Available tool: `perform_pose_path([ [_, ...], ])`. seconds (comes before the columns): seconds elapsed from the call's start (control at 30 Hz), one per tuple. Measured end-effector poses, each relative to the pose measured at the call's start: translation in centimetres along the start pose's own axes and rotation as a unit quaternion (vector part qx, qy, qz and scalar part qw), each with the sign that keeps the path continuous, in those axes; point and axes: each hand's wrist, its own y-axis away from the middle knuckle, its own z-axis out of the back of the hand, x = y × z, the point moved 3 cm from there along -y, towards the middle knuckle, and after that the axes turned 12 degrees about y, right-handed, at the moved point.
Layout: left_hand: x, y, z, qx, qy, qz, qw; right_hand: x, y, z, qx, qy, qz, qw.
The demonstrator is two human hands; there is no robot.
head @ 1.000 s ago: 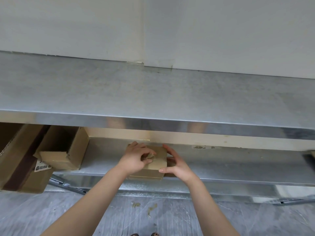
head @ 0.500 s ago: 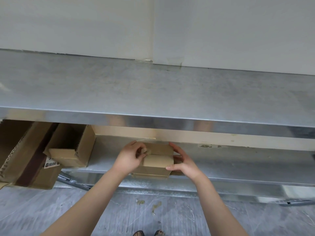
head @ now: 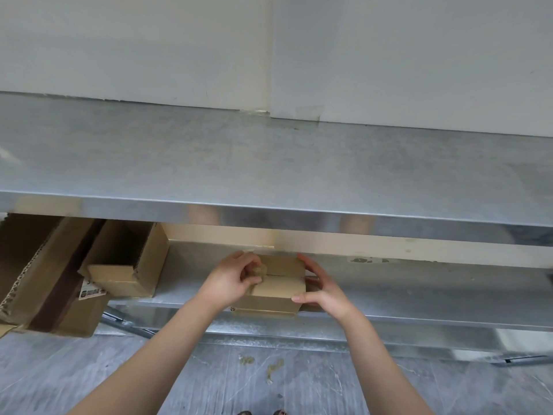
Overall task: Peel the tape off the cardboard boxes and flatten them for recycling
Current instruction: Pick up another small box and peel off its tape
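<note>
We note the left hand (head: pixel 230 281) pinching tape (head: pixel 259 271) on the small box (head: pixel 278 292); the right hand (head: pixel 324 292) grips its right end.

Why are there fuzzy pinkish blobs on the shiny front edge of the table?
Head view: the steel table's front edge is mirror-shiny, so the blobs are probably smeared reflections of the person's arms below. Head view again: the wide lens makes that edge look slightly bent.
</note>
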Motion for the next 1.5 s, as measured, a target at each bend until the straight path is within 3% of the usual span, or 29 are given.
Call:
perform_pose_path([
  [0.23, -0.2, -0.9, 0.1, -0.008, 0.054, 0.047, 0.997, 0.0, 0.1, 0.1, -0.001, -0.003, -0.001, 1.0],
  [0.33, 0.0, -1.4, -0.1, 0.045, 0.0, 0.015, 0.999, 0.0, 0.1, 0.1, -0.001, -0.003, 0.001, 1.0],
  [0.47, 0.9, -1.5, 0.3, 0.051, -0.055, 0.008, 0.997, 0.1, 0.2, 0.1, 0.001, 0.006, 0.001, 1.0],
  [0.7, 1.2, 0.2, 1.0, -0.067, -0.049, -0.08, 0.993, 0.4, 0.2, 0.3, 0.001, 0.027, -0.005, 1.0],
  [0.93, 1.7, 1.3, 1.7, -0.106, 0.052, 0.033, 0.992, 0.2, 0.2, 0.2, -0.001, 0.016, -0.005, 1.0],
  [1.03, 1.6, 1.0, 1.8, -0.044, 0.07, 0.027, 0.996, 0.3, 0.3, 0.3, -0.001, 0.017, -0.004, 1.0],
  [1.17, 1.8, 0.4, 1.8, 0.073, 0.014, 0.025, 0.997, 0.3, 0.3, 0.2, 0.0, 0.025, 0.001, 1.0],
  [1.5, 1.3, 0.5, 0.9, -0.044, -0.04, -0.042, 0.997, 0.5, 0.4, 0.4, 0.001, 0.046, -0.003, 0.999],
])
